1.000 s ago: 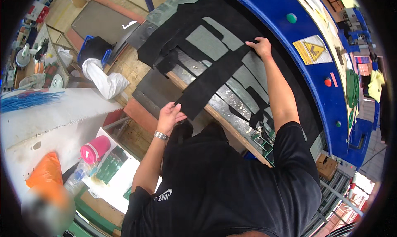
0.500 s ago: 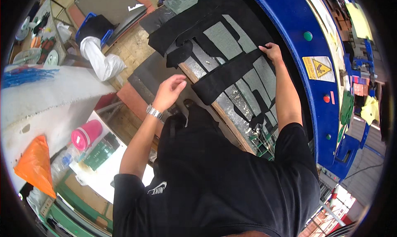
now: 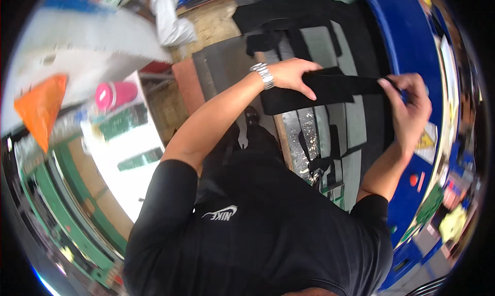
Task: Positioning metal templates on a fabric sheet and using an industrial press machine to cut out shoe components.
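Note:
A flat black piece (image 3: 319,97), apparently fabric or sheet material, stretches across the workbench in front of me. My right hand (image 3: 410,102) pinches its narrow right end between thumb and fingers and lifts that end a little. On its left part lies my left hand (image 3: 291,75), thumb and fingers spread apart and touching the surface, a metal watch on the wrist. Beneath and around it are a larger black sheet (image 3: 294,11) with cut-out gaps and several grey-green strips (image 3: 356,125).
Along the right runs a blue machine frame (image 3: 394,35) with a red button (image 3: 413,180). On the left are an orange bag (image 3: 42,107), a pink container (image 3: 117,94) and a white table (image 3: 105,164). A white sack (image 3: 172,25) sits at the back left.
My left hand has moved right from the bench edge onto the black piece. My right hand has drawn its end up and rightward, and the view has turned.

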{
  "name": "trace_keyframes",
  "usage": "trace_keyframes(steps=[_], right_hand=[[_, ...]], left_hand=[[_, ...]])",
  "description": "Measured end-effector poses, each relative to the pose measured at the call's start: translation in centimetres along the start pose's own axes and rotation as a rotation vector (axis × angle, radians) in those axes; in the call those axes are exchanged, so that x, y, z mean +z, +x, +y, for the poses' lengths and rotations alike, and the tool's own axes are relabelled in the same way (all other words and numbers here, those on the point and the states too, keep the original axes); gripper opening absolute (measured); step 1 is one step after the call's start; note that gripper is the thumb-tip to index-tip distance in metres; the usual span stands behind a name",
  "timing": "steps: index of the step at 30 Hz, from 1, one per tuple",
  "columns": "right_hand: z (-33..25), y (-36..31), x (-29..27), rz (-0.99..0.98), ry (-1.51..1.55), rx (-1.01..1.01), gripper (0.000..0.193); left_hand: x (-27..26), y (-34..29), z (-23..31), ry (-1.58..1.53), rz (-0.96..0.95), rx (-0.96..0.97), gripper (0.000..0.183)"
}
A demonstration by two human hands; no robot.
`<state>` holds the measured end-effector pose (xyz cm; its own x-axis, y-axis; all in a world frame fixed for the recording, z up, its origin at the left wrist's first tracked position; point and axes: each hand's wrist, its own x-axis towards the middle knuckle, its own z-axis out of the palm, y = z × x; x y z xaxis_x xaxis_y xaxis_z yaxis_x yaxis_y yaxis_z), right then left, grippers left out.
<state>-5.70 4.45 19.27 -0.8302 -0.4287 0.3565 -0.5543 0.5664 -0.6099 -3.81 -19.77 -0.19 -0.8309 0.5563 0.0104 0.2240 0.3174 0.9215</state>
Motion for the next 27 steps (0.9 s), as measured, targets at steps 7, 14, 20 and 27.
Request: trace_keyframes(steps=[7,14,20,27], right_hand=[[0.6,4.5,-0.5,-0.032,0.017,-0.237,0.016],[-7.8,12.6,13.9,-0.394,0.287,-0.445,0.021],[-25.2,8.1,34.9,-0.802,0.406,-0.63,0.025],[-48.4,-13.7,55.0,-1.292,0.343,-0.984,0.029]], left_hand=[[4.4,-7.6,-5.0,0.093,0.174,0.102,0.057],[10.9,-29.0,-3.8,-0.178,0.77,-0.185,0.049],[24.1,-45.2,-2.8,-0.224,1.373,-0.449,0.033],[40.4,-53.4,-2.6,-0.741,2.068,-0.466,0.019]])
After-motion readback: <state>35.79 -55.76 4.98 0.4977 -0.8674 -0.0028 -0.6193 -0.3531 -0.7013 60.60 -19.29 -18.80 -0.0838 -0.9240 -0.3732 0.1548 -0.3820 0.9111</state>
